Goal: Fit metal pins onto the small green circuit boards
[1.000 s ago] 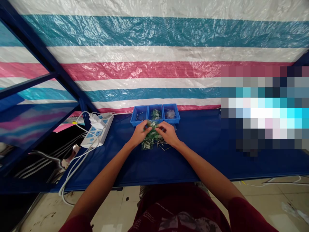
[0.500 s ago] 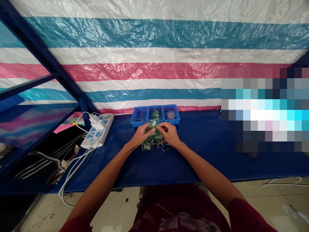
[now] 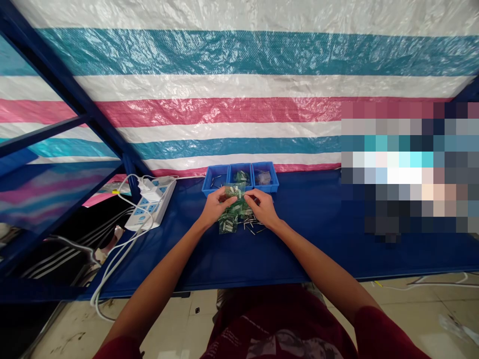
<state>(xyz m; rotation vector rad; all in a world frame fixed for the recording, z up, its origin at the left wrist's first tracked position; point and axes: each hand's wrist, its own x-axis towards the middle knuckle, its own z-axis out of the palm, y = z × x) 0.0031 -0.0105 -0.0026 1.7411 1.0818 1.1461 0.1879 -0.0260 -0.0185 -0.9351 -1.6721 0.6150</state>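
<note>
Between my two hands is a small clear-green plastic bag (image 3: 235,189) with pale pieces inside. My left hand (image 3: 216,205) is closed on the bag's left side, thumb on top. At its right edge, my right hand (image 3: 262,204) pinches the plastic with thumb and fingers. Below them on the table lie another green bag (image 3: 228,224) with pale pieces and a loose heap of thin metal pins (image 3: 253,223). Just behind stand three joined blue bins: the left bin (image 3: 216,178) holds a few pins, the middle bin (image 3: 241,176) green bags, the right bin (image 3: 265,177) clear plastic.
A white power strip (image 3: 151,204) with plugs and looping white cables stands at the left of the blue table (image 3: 314,224). A blue metal frame (image 3: 101,127) rises on the left, before a striped plastic sheet (image 3: 224,109). The right side is pixelated.
My left hand has shifted slightly left and the bag now shows flatter and wider between my hands. My right hand has hardly moved.
</note>
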